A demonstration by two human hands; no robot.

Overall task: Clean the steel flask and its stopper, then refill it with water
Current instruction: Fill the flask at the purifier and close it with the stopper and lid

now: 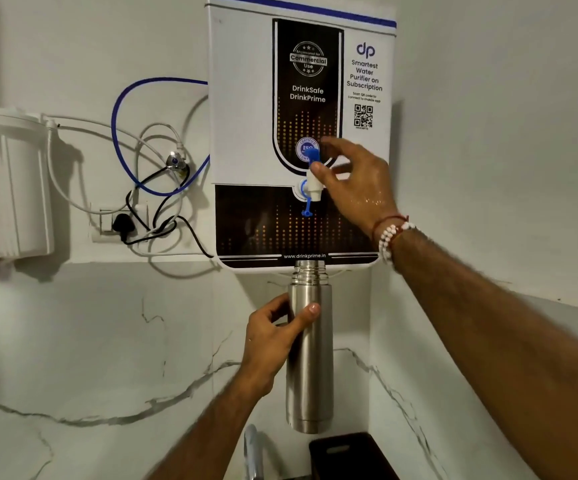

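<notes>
The tall, cylindrical brushed-steel flask [310, 375] is held upright in the air by the left hand [273, 341]. Its thumb lies across the front and its fingers curl round the back, clamped on the upper body. The open, threaded mouth sits straight below the white plastic tap with a blue lever [312, 174] on the white-and-black wall-mounted water purifier [246, 133] — lined up to catch the flow. The right hand [358, 183] rests its thumb on the tap, its 4 fingers loose and apart — gripping nothing. No stream shows, so filling probably awaits 1 push of the lever.
</notes>
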